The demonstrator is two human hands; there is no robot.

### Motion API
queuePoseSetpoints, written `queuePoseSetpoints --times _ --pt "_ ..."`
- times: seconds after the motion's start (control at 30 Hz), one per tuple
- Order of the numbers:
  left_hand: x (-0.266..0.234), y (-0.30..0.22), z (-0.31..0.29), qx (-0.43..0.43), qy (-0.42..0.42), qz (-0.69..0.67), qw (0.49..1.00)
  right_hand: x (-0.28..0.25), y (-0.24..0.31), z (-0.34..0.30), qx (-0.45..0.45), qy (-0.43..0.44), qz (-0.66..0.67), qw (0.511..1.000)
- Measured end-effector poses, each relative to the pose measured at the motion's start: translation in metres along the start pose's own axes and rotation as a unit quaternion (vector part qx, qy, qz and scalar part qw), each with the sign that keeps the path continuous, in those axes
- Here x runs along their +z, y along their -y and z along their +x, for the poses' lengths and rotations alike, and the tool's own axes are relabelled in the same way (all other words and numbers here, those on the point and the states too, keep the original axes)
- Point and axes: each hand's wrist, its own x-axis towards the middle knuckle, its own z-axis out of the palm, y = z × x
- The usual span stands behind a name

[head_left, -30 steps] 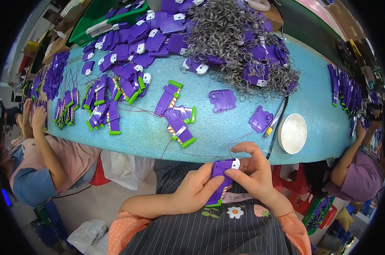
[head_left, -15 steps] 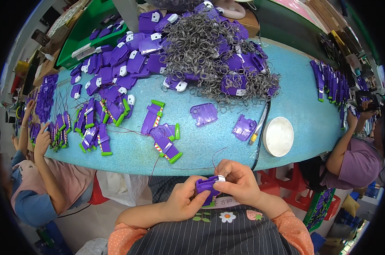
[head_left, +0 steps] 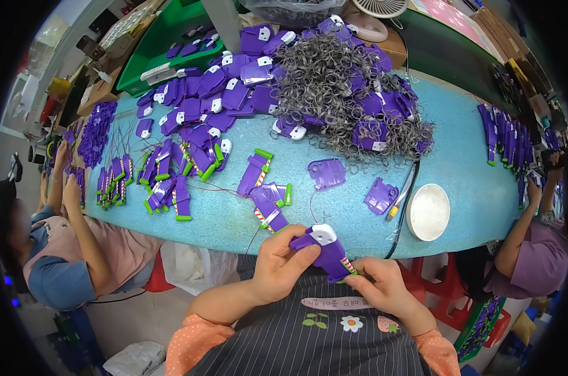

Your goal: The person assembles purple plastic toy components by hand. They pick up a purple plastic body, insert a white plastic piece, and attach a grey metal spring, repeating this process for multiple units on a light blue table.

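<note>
A purple plastic toy part [head_left: 328,255] with a white end piece, a red-and-white striped edge and a bit of green is held above my lap, just off the table's front edge. My left hand [head_left: 279,266] grips its left side, thumb across the purple face. With thumb and fingers, my right hand [head_left: 384,286] pinches the lower right corner by the stripes and green. The white end points away from me, and a thin wire rises near it. Beyond lie purple parts with green ends [head_left: 266,202] and two bare purple plates, one in the middle [head_left: 327,173], one further right [head_left: 381,195].
A white bowl [head_left: 428,212] stands right, beside a slim yellow-tipped tool [head_left: 404,193] and a black cable. Tangled grey wire coils [head_left: 325,88] cover purple parts at the back. Further left are purple-and-white parts [head_left: 234,94] and a green bin [head_left: 130,78]. Co-workers sit at both sides.
The toy part has been turned so its broad face and white end show. My right hand has gone from the white end to the lower right corner. The whole view has shifted slightly.
</note>
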Motion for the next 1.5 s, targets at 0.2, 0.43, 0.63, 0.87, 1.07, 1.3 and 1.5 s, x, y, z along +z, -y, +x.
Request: queuePoseSetpoints --times 0.2,0.43,0.63,0.87,1.07,1.3,1.5 --pt "0.010 0.016 -0.013 -0.044 0.008 -0.017 0.999 0.005 0.002 -0.004 0.003 -0.016 0.024 1.000" --pt "0.016 0.024 -0.013 -0.008 -0.010 -0.008 1.000 0.010 -0.015 0.013 -0.025 -0.048 0.118 0.992" --pt "0.005 0.020 -0.010 0.010 0.024 0.080 0.996 0.005 -0.008 0.017 -0.050 -0.047 0.108 0.992" --pt "-0.011 -0.012 0.030 0.141 0.166 0.377 0.900 -0.008 0.000 0.021 -0.088 -0.084 0.006 0.993" --pt "-0.151 -0.087 0.189 0.256 -0.260 0.655 0.661 -0.102 -0.008 -0.010 -0.120 -0.461 0.028 0.879" --pt "-0.159 -0.051 0.199 0.185 -0.147 0.600 0.765 -0.206 -0.117 -0.029 0.024 -0.474 -0.085 0.876" --pt "-0.116 -0.029 0.155 0.223 -0.126 0.590 0.766 -0.184 -0.121 -0.014 0.044 -0.504 -0.277 0.817"
